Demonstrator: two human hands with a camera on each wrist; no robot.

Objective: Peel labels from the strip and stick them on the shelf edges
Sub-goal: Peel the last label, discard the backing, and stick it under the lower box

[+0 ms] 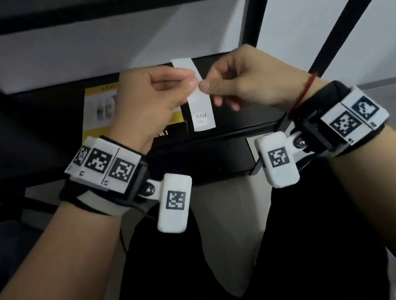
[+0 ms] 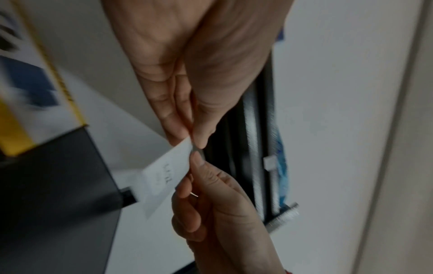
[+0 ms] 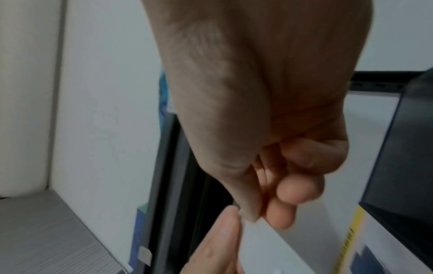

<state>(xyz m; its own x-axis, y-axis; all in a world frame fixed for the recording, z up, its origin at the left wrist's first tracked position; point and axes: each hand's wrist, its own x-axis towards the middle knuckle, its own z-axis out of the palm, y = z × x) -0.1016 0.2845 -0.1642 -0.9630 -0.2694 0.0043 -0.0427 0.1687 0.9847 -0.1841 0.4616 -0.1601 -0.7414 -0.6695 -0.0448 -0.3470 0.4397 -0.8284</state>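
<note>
Strip (image 1: 201,110) pinched mid-length between both hands before the shelf edge (image 1: 206,146), printed label hanging toward 6 o'clock. Left hand (image 1: 149,100) curled, thumb and forefinger clamped on paper; right hand (image 1: 238,80) likewise, nipping the edge at 3 o'clock (other fingers tucked). Best done by judgement: backing held taut, corner lifted slowly, glue side kept off fingertips.

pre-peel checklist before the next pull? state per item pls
1. Left hand pinches the label strip: ok.
2. Right hand pinches the strip's edge beside the left thumb: ok.
3. Label corner already lifted from the backing: cannot tell.
4. Printed label faces the head camera: ok.
5. Shelf edge below the hands within view: ok.
6. Yellow box apart from the strip: cannot tell.
</note>
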